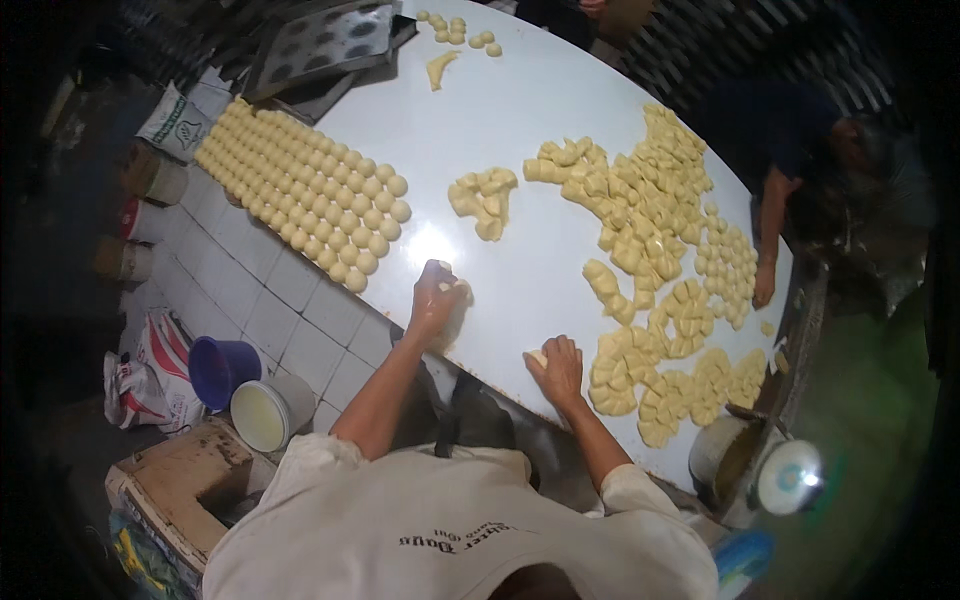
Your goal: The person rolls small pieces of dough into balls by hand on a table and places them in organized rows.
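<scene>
By the table (540, 100), left hand (431, 303) and right hand (561, 372) curl fingers round dough (461, 289); rolling softly should keep it smooth.

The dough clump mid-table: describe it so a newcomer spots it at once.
On the white table, neat rows of dough balls lie at left and a large spread of dough pieces at right. The dough clump sits between them, beyond the left hand, its outline irregular and touching neither.

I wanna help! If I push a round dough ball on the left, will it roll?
Maybe: the dough balls look round, but close neighbours would probably block most of them. One would likely squash too, since the dough clump right of them looks soft and droopy.
</scene>
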The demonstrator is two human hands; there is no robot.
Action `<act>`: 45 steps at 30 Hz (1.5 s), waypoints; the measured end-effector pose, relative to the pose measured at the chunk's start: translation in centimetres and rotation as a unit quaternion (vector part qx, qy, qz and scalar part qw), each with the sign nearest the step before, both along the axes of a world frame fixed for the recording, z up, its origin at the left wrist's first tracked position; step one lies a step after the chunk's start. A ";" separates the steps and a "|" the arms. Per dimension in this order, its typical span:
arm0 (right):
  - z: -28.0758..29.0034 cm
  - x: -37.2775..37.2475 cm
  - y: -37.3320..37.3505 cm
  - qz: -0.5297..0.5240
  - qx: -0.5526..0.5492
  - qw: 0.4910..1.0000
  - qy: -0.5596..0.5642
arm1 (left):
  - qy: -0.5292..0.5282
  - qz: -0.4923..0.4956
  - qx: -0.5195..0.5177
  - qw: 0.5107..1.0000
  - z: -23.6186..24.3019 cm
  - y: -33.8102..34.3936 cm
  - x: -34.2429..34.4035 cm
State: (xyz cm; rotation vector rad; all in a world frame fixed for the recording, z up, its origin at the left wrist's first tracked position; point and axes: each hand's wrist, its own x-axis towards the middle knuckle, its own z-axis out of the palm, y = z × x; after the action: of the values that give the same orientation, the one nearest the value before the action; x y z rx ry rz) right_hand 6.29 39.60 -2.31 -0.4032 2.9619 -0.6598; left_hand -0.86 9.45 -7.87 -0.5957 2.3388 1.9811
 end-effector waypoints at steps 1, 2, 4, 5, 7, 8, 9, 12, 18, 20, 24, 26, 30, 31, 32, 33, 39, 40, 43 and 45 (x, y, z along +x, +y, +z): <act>-1.9 -1.2 0.6 -0.039 -0.004 0.997 0.062 | -0.015 -0.018 0.048 0.999 4.6 1.3 -0.4; -3.2 -2.9 0.5 -0.068 -0.012 0.990 0.125 | -0.028 -0.028 0.088 0.995 10.3 1.7 -0.7; -3.8 -7.3 -4.3 -0.135 -0.042 0.978 0.152 | -0.033 -0.010 0.114 0.993 16.6 0.4 1.5; -3.4 -7.7 -6.8 -0.154 -0.038 0.979 0.126 | -0.032 0.005 0.146 0.989 17.6 -0.8 3.0; -5.8 -2.7 -8.6 -0.033 -0.095 0.993 0.064 | -0.085 0.028 0.083 0.993 17.9 -3.5 7.0; -5.6 0.3 -8.0 0.029 -0.128 0.991 0.018 | -0.097 0.056 0.078 0.991 18.2 -5.1 9.8; -6.1 0.7 -5.4 0.036 -0.134 0.990 0.025 | -0.107 0.077 0.075 0.988 18.5 -6.2 12.5; -6.9 -1.9 -0.4 0.057 -0.136 0.988 0.044 | -0.155 0.135 0.078 0.976 17.9 -8.2 18.1; -5.2 -3.3 -8.8 0.021 -0.092 0.995 0.025 | -0.214 0.209 0.067 0.952 13.1 -10.3 24.3; -7.0 -0.7 -2.8 0.019 -0.152 0.988 -0.028 | -0.224 0.236 0.023 0.945 13.6 -10.2 25.4; -5.1 -9.6 -2.9 -0.090 -0.098 0.982 0.131 | -0.204 0.257 0.076 0.941 11.9 -11.6 25.8; -6.2 -9.8 -6.3 -0.110 -0.099 0.984 0.103 | -0.207 0.212 0.069 0.952 10.8 -11.8 24.5; -6.0 -1.0 -5.9 -0.012 -0.228 0.965 0.126 | -0.261 0.201 0.069 0.942 12.1 -13.6 23.0; -5.9 -1.7 -3.1 0.008 -0.206 0.978 0.026 | -0.261 0.206 0.070 0.941 12.2 -14.1 23.0; -5.6 -3.4 -2.5 -0.069 -0.112 0.989 0.062 | -0.250 0.202 0.070 0.944 11.9 -14.7 22.8; -5.3 -5.9 -2.8 -0.147 -0.017 0.984 0.097 | -0.239 0.197 0.070 0.948 11.5 -15.3 22.4; -4.6 -4.2 -11.3 -0.125 -0.204 0.968 0.077 | -0.284 0.121 0.069 0.949 11.4 -19.1 18.3; -3.7 -1.4 -11.0 -0.120 -0.189 0.973 0.058 | -0.277 0.140 0.063 0.949 11.7 -19.4 17.7; 0.5 1.4 -10.0 -0.137 -0.156 0.978 0.019 | -0.253 0.136 0.081 0.954 9.6 -22.6 17.1; 2.9 0.3 -9.7 -0.163 -0.141 0.976 0.000 | -0.231 0.139 0.108 0.957 9.0 -24.2 15.9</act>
State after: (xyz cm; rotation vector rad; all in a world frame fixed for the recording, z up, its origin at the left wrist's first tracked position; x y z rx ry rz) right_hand 6.59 29.88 0.61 0.0753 2.9655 -1.1215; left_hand 14.99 -14.78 1.09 -1.2668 1.8147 1.8911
